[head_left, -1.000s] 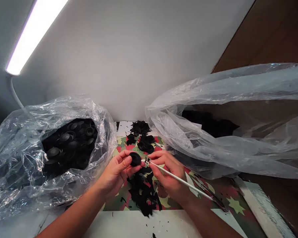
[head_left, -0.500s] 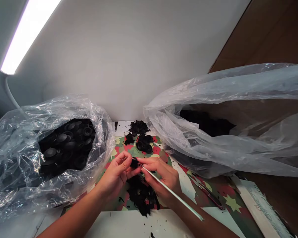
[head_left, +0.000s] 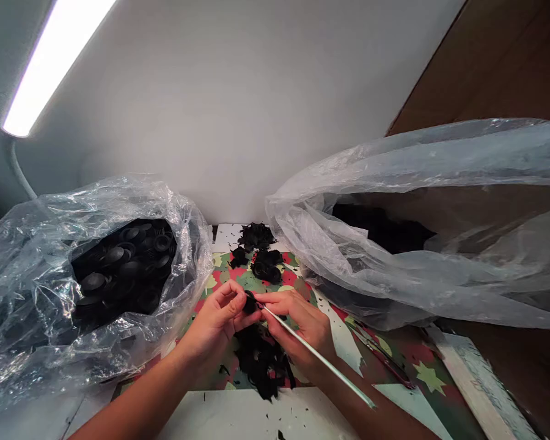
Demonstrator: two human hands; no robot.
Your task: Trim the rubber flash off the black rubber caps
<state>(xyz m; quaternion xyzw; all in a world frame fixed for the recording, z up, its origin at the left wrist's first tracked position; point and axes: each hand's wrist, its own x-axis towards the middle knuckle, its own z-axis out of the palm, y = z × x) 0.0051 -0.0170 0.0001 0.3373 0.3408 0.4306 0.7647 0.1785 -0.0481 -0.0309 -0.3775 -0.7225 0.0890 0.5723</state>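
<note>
A small round black part, rubber-like (head_left: pixel 250 302), is pinched between the fingers of my left hand (head_left: pixel 224 313). My right hand (head_left: pixel 301 327) closes around a long thin pale rod (head_left: pixel 321 357); its near end slants down over my right forearm, and its far tip is hidden at the fingers by the black part. The right fingertips touch the part too. Below the hands lies a heap of black scraps (head_left: pixel 262 360). Further back are a coiled black piece (head_left: pixel 266 266) and another pile of black shreds (head_left: pixel 255 234).
At left, a clear plastic bag (head_left: pixel 187 244) holds many round black parts (head_left: pixel 128 269). A larger clear bag (head_left: pixel 440 269) at right has black material inside. Dark-handled scissors or pliers (head_left: pixel 387 360) lie on the patterned sheet (head_left: pixel 407 382). A lamp (head_left: pixel 50 67) hangs upper left.
The black part has turned or shifted slightly in the left fingers. Both hands are otherwise in nearly the same place.
</note>
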